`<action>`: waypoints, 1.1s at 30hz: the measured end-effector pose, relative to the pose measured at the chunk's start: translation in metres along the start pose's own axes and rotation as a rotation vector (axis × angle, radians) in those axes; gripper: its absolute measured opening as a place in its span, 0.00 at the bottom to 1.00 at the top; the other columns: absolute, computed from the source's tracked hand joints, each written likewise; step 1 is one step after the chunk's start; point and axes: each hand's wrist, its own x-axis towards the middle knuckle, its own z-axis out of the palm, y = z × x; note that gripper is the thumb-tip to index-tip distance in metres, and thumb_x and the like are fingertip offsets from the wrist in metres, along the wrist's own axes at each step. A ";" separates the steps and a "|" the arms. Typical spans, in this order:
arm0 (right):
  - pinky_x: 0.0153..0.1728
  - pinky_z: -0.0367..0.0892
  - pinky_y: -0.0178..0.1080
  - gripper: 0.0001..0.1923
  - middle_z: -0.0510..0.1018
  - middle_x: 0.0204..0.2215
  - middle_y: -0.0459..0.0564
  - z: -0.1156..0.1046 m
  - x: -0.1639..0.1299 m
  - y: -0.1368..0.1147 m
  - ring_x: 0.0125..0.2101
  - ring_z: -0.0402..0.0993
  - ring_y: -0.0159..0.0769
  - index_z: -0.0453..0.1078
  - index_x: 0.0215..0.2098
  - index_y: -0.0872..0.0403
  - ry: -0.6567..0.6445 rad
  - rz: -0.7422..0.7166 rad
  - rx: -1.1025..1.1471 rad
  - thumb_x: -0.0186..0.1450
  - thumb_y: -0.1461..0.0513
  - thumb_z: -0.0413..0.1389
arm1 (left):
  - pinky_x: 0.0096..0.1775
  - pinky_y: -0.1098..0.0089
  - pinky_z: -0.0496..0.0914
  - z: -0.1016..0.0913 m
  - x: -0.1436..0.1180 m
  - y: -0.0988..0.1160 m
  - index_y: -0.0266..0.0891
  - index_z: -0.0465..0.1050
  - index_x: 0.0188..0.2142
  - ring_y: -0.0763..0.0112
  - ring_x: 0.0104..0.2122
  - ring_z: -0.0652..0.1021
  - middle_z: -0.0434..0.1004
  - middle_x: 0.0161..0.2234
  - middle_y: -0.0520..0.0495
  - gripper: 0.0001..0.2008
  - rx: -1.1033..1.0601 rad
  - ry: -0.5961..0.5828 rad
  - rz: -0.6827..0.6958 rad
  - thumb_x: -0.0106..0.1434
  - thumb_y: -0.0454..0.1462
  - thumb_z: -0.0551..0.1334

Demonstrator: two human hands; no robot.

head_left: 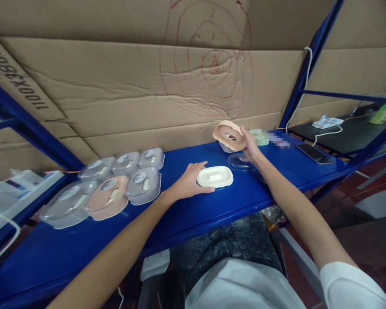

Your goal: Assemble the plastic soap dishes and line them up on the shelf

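My left hand [193,180] is closed round the left end of a white oval dish [216,176], thumb at the near side and fingers at the far side. The dish lies on the blue table and has a raised part in its middle. My right hand [250,143] grips a peach-coloured plastic shell [223,133] by its right edge, held up off the table with its hollow side towards me. Under the right hand rests a clear lid [239,162] with a round label. Another clear piece [227,148] shows partly behind the shell.
Several lidded boxes with round labels, one of them peach [107,197], stand in two rows at the left. A green box [260,136] and a phone [315,153] lie at the right. Cardboard [122,77] backs the blue table [180,219]; blue posts [309,77] flank it.
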 end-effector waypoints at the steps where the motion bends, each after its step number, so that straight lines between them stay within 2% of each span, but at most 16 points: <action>1: 0.40 0.83 0.51 0.40 0.89 0.42 0.57 0.000 0.000 0.000 0.39 0.87 0.51 0.79 0.50 0.52 -0.001 0.001 0.006 0.60 0.30 0.62 | 0.67 0.44 0.63 0.000 0.000 0.000 0.43 0.61 0.74 0.39 0.66 0.68 0.69 0.69 0.36 0.53 0.003 -0.004 0.003 0.56 0.58 0.77; 9: 0.40 0.85 0.52 0.38 0.89 0.38 0.57 0.003 -0.004 0.000 0.39 0.88 0.52 0.79 0.47 0.53 -0.032 0.027 0.019 0.61 0.30 0.63 | 0.68 0.43 0.62 -0.003 0.000 0.001 0.43 0.60 0.74 0.39 0.66 0.68 0.68 0.70 0.36 0.53 0.011 -0.022 -0.001 0.56 0.56 0.76; 18: 0.42 0.85 0.53 0.35 0.89 0.40 0.56 0.007 -0.008 -0.001 0.43 0.88 0.54 0.80 0.46 0.52 -0.059 0.033 0.039 0.62 0.32 0.64 | 0.67 0.43 0.63 -0.004 0.000 -0.003 0.45 0.60 0.74 0.40 0.65 0.69 0.70 0.68 0.37 0.52 0.010 -0.011 0.018 0.56 0.55 0.76; 25: 0.48 0.84 0.55 0.33 0.90 0.39 0.54 0.008 -0.009 0.001 0.47 0.87 0.57 0.81 0.43 0.50 -0.029 0.032 0.009 0.58 0.33 0.68 | 0.66 0.43 0.64 -0.005 0.001 -0.003 0.42 0.59 0.75 0.40 0.64 0.70 0.74 0.64 0.37 0.55 -0.012 -0.004 -0.026 0.55 0.56 0.77; 33: 0.55 0.80 0.57 0.33 0.89 0.44 0.57 0.013 -0.018 -0.001 0.51 0.86 0.56 0.81 0.42 0.50 -0.219 -0.006 -0.087 0.60 0.32 0.66 | 0.67 0.42 0.62 -0.006 0.004 -0.008 0.44 0.61 0.74 0.37 0.67 0.68 0.74 0.65 0.36 0.54 -0.014 0.017 -0.092 0.53 0.55 0.78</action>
